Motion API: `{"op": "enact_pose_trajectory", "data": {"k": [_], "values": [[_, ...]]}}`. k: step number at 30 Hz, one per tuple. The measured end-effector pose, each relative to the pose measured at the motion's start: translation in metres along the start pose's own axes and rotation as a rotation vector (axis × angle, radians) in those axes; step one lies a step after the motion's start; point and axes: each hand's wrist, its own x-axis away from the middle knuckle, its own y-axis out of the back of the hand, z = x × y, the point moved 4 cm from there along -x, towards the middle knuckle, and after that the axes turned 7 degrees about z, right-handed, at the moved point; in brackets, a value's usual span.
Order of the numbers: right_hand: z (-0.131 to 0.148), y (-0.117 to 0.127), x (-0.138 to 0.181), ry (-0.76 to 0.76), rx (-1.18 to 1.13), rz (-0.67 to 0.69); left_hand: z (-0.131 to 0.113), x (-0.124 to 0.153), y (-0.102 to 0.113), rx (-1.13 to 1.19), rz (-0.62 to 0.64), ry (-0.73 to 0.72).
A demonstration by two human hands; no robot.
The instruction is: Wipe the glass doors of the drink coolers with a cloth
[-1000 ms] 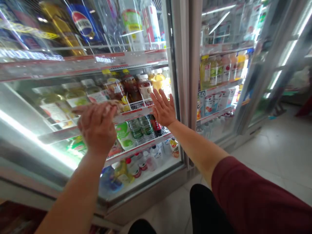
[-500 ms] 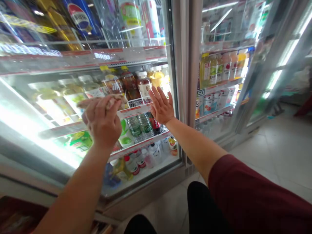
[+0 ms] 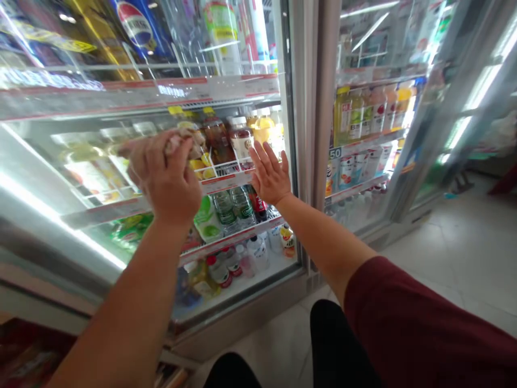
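A crumpled, pale cloth [image 3: 183, 141] is bunched in my left hand [image 3: 163, 175], whose fingers are closed round it. That hand is at the glass door [image 3: 287, 161] of a drinks fridge, before the middle shelf. To its right, my right hand [image 3: 271, 175] lies with its palm towards the same glass and its fingers spread, holding nothing. Behind the glass, between the hands, stand dark tea-coloured bottles [image 3: 218, 134] with yellow caps. Clear water bottles [image 3: 242, 207] are on the shelf below. The left hand hides part of the middle shelf.
A second glass-door fridge section [image 3: 363, 121] with juice bottles stands to the right, past a metal frame [image 3: 317, 108]. Pale floor tiles [image 3: 436, 258] extend at the right. My knees [image 3: 335, 339] are near the fridge's bottom edge. Dark red packages [image 3: 28, 350] sit at the lower left.
My left hand has moved upward and slightly left with the cloth. The right hand keeps its place on the glass with spread fingers.
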Motion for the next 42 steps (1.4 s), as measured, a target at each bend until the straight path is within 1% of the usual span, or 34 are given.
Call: {"op": "enact_pose_trajectory", "data": {"k": [2,5,6,7,8,11,13,14,15,17,18,19,20,21,22,23,25,27,29,30,32,34,35,36,39,40,41,42], "values": [[0.000,0.000,0.000,0.000,0.005,-0.008,-0.011,0.015,-0.007,-0.036,-0.015,-0.038],[0.000,-0.001,0.000,0.004,0.010,-0.014,-0.030,0.053,-0.023,-0.136,0.027,-0.226],[0.000,-0.001,0.000,0.005,0.012,-0.014,-0.030,0.059,-0.026,-0.154,0.055,-0.279],[0.000,-0.001,0.000,0.004,0.014,-0.012,-0.027,0.059,-0.026,-0.160,0.073,-0.299],[-0.001,-0.001,0.001,0.002,0.017,-0.012,-0.019,0.054,-0.023,-0.158,0.074,-0.282],[-0.001,-0.002,0.001,-0.007,0.019,-0.013,0.014,0.019,0.000,-0.127,0.035,-0.133],[-0.001,-0.003,0.000,-0.007,0.018,-0.016,0.030,0.007,0.014,-0.096,-0.014,-0.043],[-0.001,-0.003,0.000,-0.005,0.017,-0.015,0.033,0.010,0.017,-0.078,-0.029,-0.009],[-0.001,-0.003,0.000,-0.005,0.017,-0.014,0.033,0.018,0.018,-0.064,-0.042,0.015],[0.000,-0.003,0.000,-0.004,0.017,-0.011,0.029,0.047,0.012,-0.055,-0.039,0.028],[0.000,-0.002,0.001,-0.004,0.017,-0.010,0.026,0.062,0.007,-0.063,-0.006,0.004],[0.000,-0.002,0.001,-0.005,0.017,-0.011,0.025,0.074,0.002,-0.082,0.054,-0.038],[0.000,-0.002,0.001,-0.005,0.016,-0.015,0.026,0.080,-0.001,-0.099,0.102,-0.070],[0.000,-0.002,0.001,-0.003,0.016,-0.021,0.031,0.081,-0.001,-0.110,0.136,-0.091],[0.000,-0.002,0.001,-0.002,0.014,-0.029,0.040,0.077,0.003,-0.117,0.143,-0.094],[0.000,-0.002,0.002,0.000,0.013,-0.037,0.050,0.068,0.009,-0.124,0.121,-0.078],[0.000,-0.003,0.002,0.002,0.007,-0.049,0.071,0.047,0.025,-0.153,0.027,-0.018],[0.000,-0.004,0.002,-0.003,0.000,-0.049,0.080,0.038,0.036,-0.192,-0.048,0.017],[0.000,-0.003,0.001,-0.007,-0.006,-0.045,0.076,0.051,0.036,-0.200,-0.062,0.031],[0.000,-0.002,0.001,-0.009,-0.008,-0.043,0.070,0.063,0.032,-0.194,-0.033,0.026],[0.000,-0.001,0.001,-0.011,-0.010,-0.037,0.058,0.090,0.022,-0.192,0.065,-0.006],[0.000,-0.001,0.001,-0.011,-0.012,-0.029,0.054,0.103,0.018,-0.200,0.159,-0.047],[0.000,-0.002,0.001,-0.010,-0.014,-0.029,0.057,0.101,0.021,-0.200,0.177,-0.068],[0.000,-0.002,0.001,-0.007,-0.016,-0.033,0.063,0.094,0.026,-0.199,0.166,-0.074],[-0.001,-0.003,0.001,-0.005,-0.026,-0.068,0.088,0.059,0.052,-0.226,0.043,-0.044],[-0.001,-0.004,0.001,-0.003,-0.028,-0.077,0.094,0.052,0.058,-0.243,0.000,-0.024],[-0.001,-0.004,0.001,-0.003,-0.030,-0.081,0.098,0.051,0.062,-0.260,-0.029,-0.001],[-0.001,-0.004,0.001,-0.003,-0.031,-0.079,0.098,0.055,0.062,-0.271,-0.040,0.021]]}}
